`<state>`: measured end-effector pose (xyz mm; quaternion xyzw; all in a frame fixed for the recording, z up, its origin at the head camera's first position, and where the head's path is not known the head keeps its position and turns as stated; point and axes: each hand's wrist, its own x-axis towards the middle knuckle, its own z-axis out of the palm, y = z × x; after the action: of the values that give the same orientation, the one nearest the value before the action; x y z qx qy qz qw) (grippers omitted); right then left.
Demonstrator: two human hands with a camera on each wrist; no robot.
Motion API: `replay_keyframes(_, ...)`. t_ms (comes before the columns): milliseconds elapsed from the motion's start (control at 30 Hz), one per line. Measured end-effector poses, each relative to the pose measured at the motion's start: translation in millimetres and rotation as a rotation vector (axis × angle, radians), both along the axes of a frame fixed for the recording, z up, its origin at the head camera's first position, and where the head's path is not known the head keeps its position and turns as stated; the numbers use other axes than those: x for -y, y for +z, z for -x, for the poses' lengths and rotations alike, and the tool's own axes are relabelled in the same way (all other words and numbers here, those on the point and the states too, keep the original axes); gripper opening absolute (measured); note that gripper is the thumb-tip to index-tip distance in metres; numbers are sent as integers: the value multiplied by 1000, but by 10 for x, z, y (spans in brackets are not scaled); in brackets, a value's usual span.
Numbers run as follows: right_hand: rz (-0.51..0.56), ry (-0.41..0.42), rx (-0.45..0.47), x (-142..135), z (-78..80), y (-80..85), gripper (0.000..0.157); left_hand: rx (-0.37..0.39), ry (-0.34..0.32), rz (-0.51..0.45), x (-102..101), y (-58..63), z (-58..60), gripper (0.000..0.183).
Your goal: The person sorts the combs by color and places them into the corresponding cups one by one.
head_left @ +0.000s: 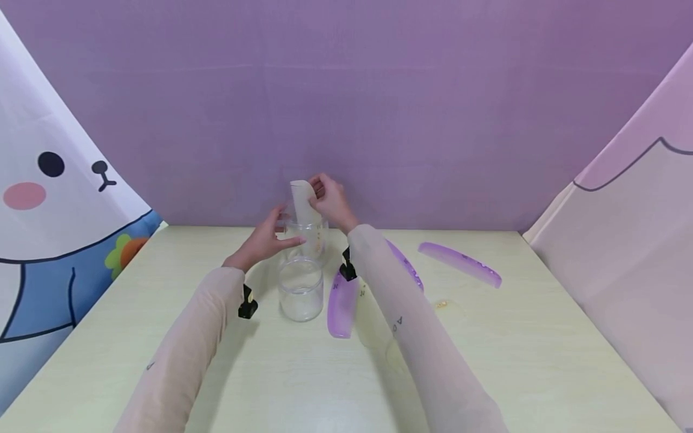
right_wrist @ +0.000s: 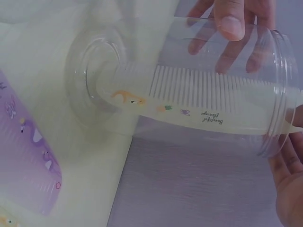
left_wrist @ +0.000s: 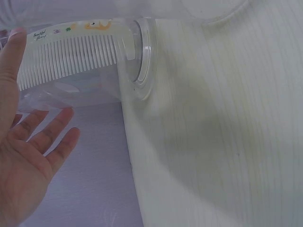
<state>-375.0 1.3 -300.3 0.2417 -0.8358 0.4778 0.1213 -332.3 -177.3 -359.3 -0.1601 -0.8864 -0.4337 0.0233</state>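
A pale cream comb (head_left: 305, 201) with printed pictures stands upright in a clear jar (right_wrist: 156, 40), its lower end down near the jar's base. My right hand (head_left: 331, 201) pinches the comb's upper end above the rim. My left hand (head_left: 265, 240) curls round the jar's left side, thumb in front and fingers behind, seen through the clear wall in the right wrist view. The comb's teeth and a small orange print show through the jar in the left wrist view. A second clear jar (head_left: 301, 300) stands just in front of the first.
Purple combs lie on the pale table (head_left: 292, 385): one comb (head_left: 341, 310) beside the front jar, another (head_left: 407, 264) partly behind my right sleeve, a third (head_left: 460, 263) farther right. A small yellowish print (head_left: 441, 304) shows near them. A purple cloth (head_left: 433, 120) hangs behind the table.
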Motion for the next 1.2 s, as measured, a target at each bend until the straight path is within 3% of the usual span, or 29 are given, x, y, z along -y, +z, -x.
replay_keyframes(233,86,-28,-35,-14,13,-35,26,-10,-4,4,-7,-10,5,95)
replay_keyframes(600,96,-88,-33,-86,87,-101,30,26,13,26,-6,15,-8,97)
replay_keyframes(1200,114,-49,32,-199,109,-94,35,28,8,31,1,6,24,99)
